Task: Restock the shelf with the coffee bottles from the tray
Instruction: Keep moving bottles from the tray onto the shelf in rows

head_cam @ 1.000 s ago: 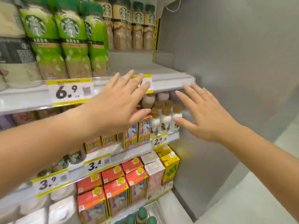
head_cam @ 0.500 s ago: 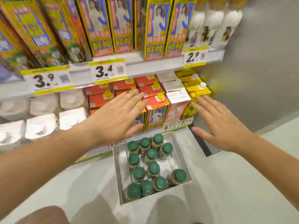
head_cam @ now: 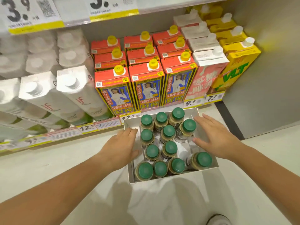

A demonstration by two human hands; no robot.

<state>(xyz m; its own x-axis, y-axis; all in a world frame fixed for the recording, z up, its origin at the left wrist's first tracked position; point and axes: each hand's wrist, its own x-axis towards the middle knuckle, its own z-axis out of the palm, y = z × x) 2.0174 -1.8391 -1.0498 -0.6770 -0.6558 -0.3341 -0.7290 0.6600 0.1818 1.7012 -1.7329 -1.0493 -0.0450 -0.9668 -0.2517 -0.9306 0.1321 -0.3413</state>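
A white tray (head_cam: 164,179) sits on the floor in front of the bottom shelf, holding several upright coffee bottles (head_cam: 169,147) with green caps. My left hand (head_cam: 122,147) hovers over the tray's left wall, fingers spread and empty, close to the left column of bottles. Over the tray's right side hangs my right hand (head_cam: 214,137), also spread and empty, just right of the bottles. Neither hand grips a bottle.
The bottom shelf (head_cam: 103,125) behind the tray holds white cartons (head_cam: 76,91), red-topped cartons (head_cam: 146,82) and yellow cartons (head_cam: 235,62). Price tags line the shelf edges. A grey wall panel (head_cam: 267,78) stands to the right. My shoe (head_cam: 218,220) shows at the bottom.
The view has dropped from the upper shelves to the tray on the floor. Both hands have come down and now flank the bottles.
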